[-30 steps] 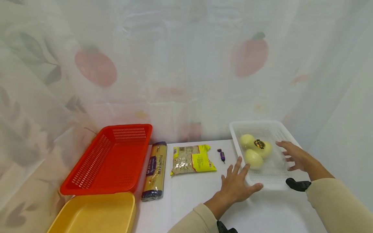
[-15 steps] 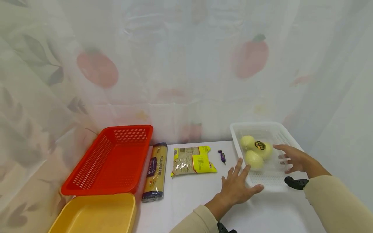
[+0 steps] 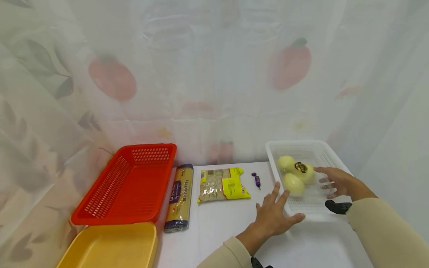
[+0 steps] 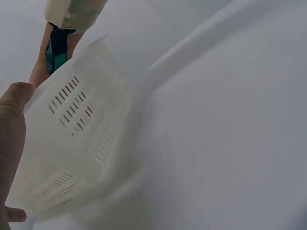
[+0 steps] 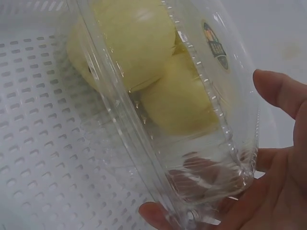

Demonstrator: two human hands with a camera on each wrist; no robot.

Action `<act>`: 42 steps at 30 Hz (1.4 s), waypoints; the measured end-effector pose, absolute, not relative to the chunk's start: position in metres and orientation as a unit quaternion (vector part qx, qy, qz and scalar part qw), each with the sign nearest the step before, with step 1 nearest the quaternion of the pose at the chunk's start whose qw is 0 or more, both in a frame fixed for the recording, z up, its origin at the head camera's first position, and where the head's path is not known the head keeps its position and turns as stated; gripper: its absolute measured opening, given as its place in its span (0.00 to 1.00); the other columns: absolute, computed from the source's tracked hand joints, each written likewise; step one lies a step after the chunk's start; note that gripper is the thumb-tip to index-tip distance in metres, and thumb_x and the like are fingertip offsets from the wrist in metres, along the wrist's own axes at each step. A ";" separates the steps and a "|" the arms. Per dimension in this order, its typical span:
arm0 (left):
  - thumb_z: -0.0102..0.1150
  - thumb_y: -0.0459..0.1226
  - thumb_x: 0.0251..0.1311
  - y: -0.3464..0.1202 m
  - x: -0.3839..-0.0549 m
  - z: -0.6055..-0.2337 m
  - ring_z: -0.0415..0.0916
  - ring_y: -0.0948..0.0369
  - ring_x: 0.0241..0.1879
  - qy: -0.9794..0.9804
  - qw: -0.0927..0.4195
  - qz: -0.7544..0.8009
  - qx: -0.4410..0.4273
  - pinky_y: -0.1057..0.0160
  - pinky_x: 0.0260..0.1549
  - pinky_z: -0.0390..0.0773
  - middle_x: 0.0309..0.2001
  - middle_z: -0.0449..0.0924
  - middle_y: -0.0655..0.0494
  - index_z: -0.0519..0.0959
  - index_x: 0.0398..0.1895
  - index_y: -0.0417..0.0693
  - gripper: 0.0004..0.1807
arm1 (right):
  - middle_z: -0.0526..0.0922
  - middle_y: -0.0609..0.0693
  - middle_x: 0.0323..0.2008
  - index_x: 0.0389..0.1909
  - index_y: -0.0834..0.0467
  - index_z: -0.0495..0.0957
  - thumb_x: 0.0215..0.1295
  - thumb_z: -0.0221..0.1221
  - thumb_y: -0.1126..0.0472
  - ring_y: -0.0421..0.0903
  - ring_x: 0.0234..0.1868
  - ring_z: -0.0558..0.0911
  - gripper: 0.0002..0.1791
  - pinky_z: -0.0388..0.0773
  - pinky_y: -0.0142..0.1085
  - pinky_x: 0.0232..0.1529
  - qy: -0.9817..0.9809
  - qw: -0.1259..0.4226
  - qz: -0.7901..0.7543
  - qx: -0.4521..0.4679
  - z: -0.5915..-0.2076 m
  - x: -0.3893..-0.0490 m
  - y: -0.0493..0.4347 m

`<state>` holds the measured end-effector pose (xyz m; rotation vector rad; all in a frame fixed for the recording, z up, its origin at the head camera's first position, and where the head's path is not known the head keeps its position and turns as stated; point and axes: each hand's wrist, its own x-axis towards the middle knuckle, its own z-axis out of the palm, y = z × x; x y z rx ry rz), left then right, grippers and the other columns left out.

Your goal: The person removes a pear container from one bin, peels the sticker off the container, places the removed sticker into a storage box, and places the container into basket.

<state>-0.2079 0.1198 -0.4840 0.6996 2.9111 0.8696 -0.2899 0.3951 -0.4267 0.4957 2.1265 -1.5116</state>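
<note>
A clear plastic clamshell box with several pale yellow round fruits and a dark label lies in a white perforated basket, on the right in the head view. My right hand grips the near right end of the box; in the right wrist view, fingers show around its corner and through the plastic. My left hand is at the basket's left side, fingers spread, index fingertip at the rim. In the left wrist view, the thumb and another finger border the basket wall.
Left of the basket lie a small purple-wrapped candy, a yellow-ended bag of grain and a spaghetti packet. A red basket stands at the far left, with a yellow tub in front of it.
My right hand has moved slightly left and its fingers have closed in on the end of the clear box. The left hand has stayed at the basket's side.
</note>
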 end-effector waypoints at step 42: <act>0.40 0.76 0.52 0.122 -0.209 -0.487 0.60 0.54 0.65 0.933 0.017 0.282 0.221 0.32 0.55 0.59 0.76 0.31 0.71 0.54 0.74 0.73 0.46 | 0.51 0.79 0.63 0.62 0.59 0.47 0.68 0.57 0.45 0.67 0.50 0.74 0.36 0.75 0.63 0.42 0.720 0.197 -0.647 0.154 -0.443 -0.290 0.406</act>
